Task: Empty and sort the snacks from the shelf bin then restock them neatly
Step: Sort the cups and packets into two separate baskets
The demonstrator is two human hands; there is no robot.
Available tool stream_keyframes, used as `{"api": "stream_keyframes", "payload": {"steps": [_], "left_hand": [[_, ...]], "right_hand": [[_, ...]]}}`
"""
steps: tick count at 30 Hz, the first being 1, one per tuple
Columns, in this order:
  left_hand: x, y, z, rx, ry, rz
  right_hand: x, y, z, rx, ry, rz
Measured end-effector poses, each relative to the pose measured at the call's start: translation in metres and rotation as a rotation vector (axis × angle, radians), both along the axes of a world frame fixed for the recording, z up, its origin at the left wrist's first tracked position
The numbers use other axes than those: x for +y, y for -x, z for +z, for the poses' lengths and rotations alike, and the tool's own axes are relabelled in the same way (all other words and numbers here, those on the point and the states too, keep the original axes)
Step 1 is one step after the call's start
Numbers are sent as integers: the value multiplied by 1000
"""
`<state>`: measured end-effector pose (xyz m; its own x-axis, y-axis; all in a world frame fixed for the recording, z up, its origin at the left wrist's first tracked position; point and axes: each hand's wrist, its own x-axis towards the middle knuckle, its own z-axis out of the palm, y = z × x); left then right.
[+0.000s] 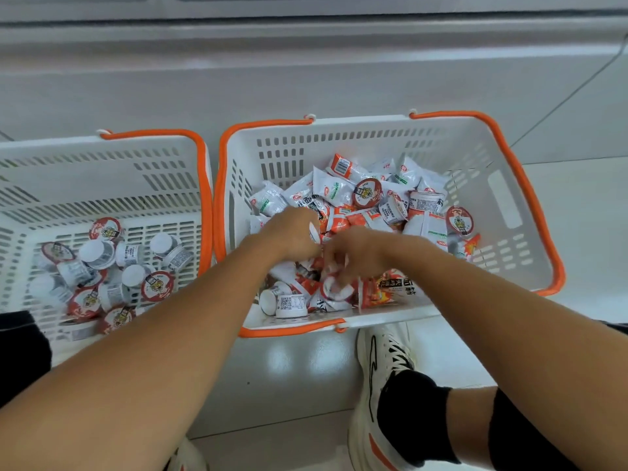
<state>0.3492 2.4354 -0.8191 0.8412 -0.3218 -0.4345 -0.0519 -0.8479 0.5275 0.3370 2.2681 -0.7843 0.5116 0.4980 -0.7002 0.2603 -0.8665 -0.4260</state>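
Two white slotted baskets with orange handles sit side by side on the pale tiled floor (306, 375), against a grey cabinet front (306, 73). The right basket (503, 198) is the fuller one: it holds a loose heap of snack packets (334, 188), white and orange-red pouches with printed labels, with small round snack cups (459, 220) mixed in among them. One cup (283, 302) lies on its side in the near left corner, showing a printed code on its white wall. The left basket (102, 178), cut off by the frame edge, holds only sorted cups (157, 285), white tubs with red and white foil lids bearing a cartoon figure, lying at all angles across its floor.

Both hands reach into the right basket, close together over the heap. The left hand (292, 234) has its fingers curled down around something white, though what it grips is hidden beneath the knuckles. The right hand (353, 253) is blurred, with fingers curled into the packets; whether it holds one I cannot tell.

A white sneaker (384, 365) with a black sock shows near the basket.
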Motion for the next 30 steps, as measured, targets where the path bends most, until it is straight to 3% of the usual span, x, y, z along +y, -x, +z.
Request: {"api": "stream_keyframes", "payload": {"steps": [3, 6, 9, 16, 23, 30], "left_hand": [[6, -12, 9, -82, 94, 61], [5, -22, 15, -89, 142, 93], [-6, -28, 17, -124, 154, 82], [-39, -59, 13, -237, 1, -137], [-81, -72, -2, -204, -142, -496], [-102, -56, -12, -378, -213, -306]], "right_hand": [[-21, -38, 19, -243, -207, -402], [-49, -67, 25, -458, -69, -601], [-67, -68, 8, -256, 152, -485], [-82, -52, -6, -31, 264, -415], [-113, -40, 17, 97, 105, -515], [-144, -44, 49, 96, 48, -703]]}}
